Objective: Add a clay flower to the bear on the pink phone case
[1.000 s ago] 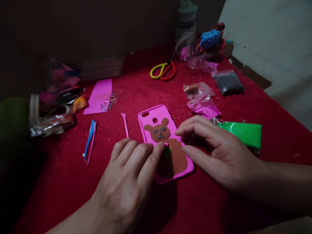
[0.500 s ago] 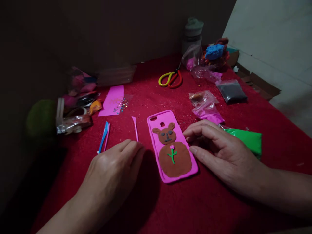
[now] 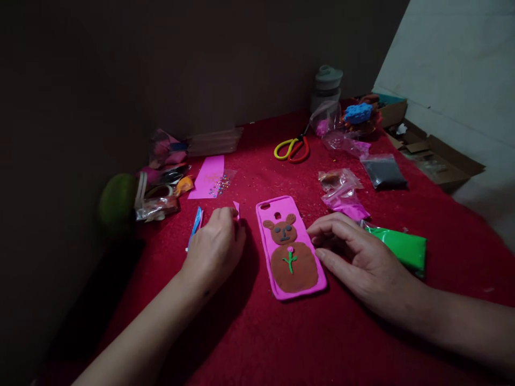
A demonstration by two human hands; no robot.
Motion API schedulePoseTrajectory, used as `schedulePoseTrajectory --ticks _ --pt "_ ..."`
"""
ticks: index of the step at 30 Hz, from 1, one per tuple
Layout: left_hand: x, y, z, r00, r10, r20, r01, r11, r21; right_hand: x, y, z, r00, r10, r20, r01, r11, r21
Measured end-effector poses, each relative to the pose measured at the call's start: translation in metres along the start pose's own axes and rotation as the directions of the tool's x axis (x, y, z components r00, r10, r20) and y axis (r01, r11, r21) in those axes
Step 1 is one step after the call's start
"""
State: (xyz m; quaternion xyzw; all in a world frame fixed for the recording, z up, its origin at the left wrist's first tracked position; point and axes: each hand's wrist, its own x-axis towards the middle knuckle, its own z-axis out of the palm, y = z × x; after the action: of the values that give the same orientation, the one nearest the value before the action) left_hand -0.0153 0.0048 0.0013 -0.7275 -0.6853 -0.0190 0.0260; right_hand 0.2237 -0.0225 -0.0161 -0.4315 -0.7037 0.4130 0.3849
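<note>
A pink phone case (image 3: 265, 236) lies flat on the red cloth, decorated with a brown clay bear (image 3: 293, 279) that has dark eyes, nose and mouth. On the bear's belly is a pink flower with a green stem (image 3: 290, 261). My left hand (image 3: 217, 241) is closed at a slim pink modelling tool (image 3: 237, 208), whose flared tip shows beyond the fingers; the rest is hidden. Beside that hand lies a blue modelling tool (image 3: 196, 225). My right hand (image 3: 358, 254) rests at the case's right edge, thumb and fingers apart, the thumb tip at the rim.
A green clay packet (image 3: 402, 246) lies behind my right hand. Farther back are yellow-and-red scissors (image 3: 293, 150), a dark clay packet (image 3: 384, 171), pink clay bags (image 3: 346, 198) and a bottle (image 3: 326, 88). At left are a pink card (image 3: 205, 179), rhinestones (image 3: 220, 185) and more clay bags (image 3: 156, 203).
My left hand has moved forward, covering more of the pink tool. My right hand stays beside the case. The whole view has shifted slightly.
</note>
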Motion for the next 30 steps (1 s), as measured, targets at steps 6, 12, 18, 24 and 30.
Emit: schedulePoseTrajectory --ticks 6,12,18,24,30 --pt "0.013 0.013 -0.006 0.988 -0.07 0.137 0.057 0.994 0.097 0.0 0.002 -0.001 1.0 -0.008 0.003 0.008 1.0 0.0" --pt "0.017 0.015 -0.01 0.973 -0.117 0.197 0.084 0.982 0.168 0.0 0.003 -0.001 1.0 -0.014 -0.015 0.014 1.0 -0.003" --pt "0.011 0.0 -0.005 0.972 -0.172 0.162 0.141 0.972 0.188 0.001 0.002 -0.001 1.0 -0.024 -0.017 0.023 0.999 -0.03" --pt "-0.001 -0.011 -0.019 0.997 -0.076 0.004 0.075 0.991 0.111 0.003 0.0 -0.002 1.0 0.003 -0.022 -0.004 0.998 -0.055" --pt "-0.016 -0.017 -0.034 0.965 0.098 -0.244 -0.136 0.98 -0.148 0.003 -0.003 -0.002 1.0 0.015 -0.01 -0.015 0.999 -0.036"
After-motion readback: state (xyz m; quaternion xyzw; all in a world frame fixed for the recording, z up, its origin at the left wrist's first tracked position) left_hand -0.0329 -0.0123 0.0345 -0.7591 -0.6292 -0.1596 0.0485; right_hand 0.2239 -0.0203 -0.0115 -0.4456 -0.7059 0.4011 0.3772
